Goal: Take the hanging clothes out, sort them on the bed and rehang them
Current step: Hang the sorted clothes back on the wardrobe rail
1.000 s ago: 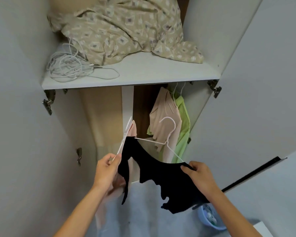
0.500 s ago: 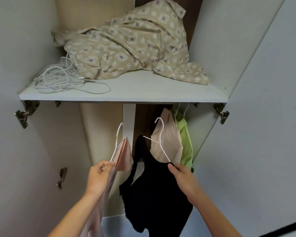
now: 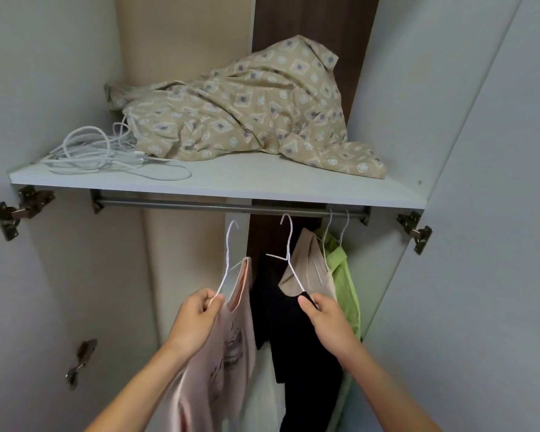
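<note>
My left hand (image 3: 197, 316) pinches the shoulder of a white wire hanger (image 3: 229, 254) that carries a pale pink top (image 3: 222, 347). My right hand (image 3: 325, 313) grips the shoulder of a second white wire hanger (image 3: 289, 241) bearing a black garment (image 3: 293, 344). Both hanger hooks sit just under the metal rail (image 3: 200, 204), not on it. A beige garment (image 3: 309, 266) and a green shirt (image 3: 345, 275) hang from the rail at the right, on white hangers.
The white shelf (image 3: 231, 182) above the rail holds a crumpled patterned beige cloth (image 3: 247, 110) and a coil of white cable (image 3: 100, 151). Open wardrobe doors stand at the left (image 3: 44, 275) and right (image 3: 480, 244), with metal hinges (image 3: 16, 210).
Both hands rose with their hangers from low in front of the wardrobe to just below the rail. The black garment, bunched before, now hangs straight. My view tilted upward.
</note>
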`<state>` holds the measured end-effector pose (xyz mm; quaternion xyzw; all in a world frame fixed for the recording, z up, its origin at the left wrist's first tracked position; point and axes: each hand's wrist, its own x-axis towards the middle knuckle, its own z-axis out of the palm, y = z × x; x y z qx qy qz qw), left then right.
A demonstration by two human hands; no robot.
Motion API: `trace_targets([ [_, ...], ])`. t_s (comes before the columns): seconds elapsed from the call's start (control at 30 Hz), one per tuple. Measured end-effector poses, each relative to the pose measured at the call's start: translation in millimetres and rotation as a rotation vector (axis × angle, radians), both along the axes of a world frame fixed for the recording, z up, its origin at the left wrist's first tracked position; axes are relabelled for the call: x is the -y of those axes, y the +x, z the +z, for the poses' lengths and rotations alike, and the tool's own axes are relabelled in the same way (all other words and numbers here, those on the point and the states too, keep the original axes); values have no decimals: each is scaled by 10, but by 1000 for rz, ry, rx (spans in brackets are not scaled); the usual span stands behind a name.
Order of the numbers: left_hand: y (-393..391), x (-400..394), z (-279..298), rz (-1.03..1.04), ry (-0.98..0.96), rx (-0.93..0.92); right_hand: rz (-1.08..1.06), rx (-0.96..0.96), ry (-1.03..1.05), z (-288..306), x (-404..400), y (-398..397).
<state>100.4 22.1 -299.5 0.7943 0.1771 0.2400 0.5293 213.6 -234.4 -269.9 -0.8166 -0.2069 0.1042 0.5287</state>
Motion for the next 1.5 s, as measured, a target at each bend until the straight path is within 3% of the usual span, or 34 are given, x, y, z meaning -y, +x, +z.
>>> trace_targets([
  [0.5, 579, 85, 188, 36, 29, 10, -159, 222, -93, 34, -426, 733],
  [1.1, 911, 159, 277, 38, 25, -91, -260, 140, -341, -300, -500, 1232],
  [1.27, 995, 187, 339, 25, 42, -94, -332, 117, -294, -400, -317, 1298],
  [1.4, 1105, 247, 370, 17, 72, -104, -325, 205, -323, -353, -258, 1259],
  [1.5, 1191, 269, 358, 12, 88, -123, -297, 412, -316, -295, -257, 1174],
])
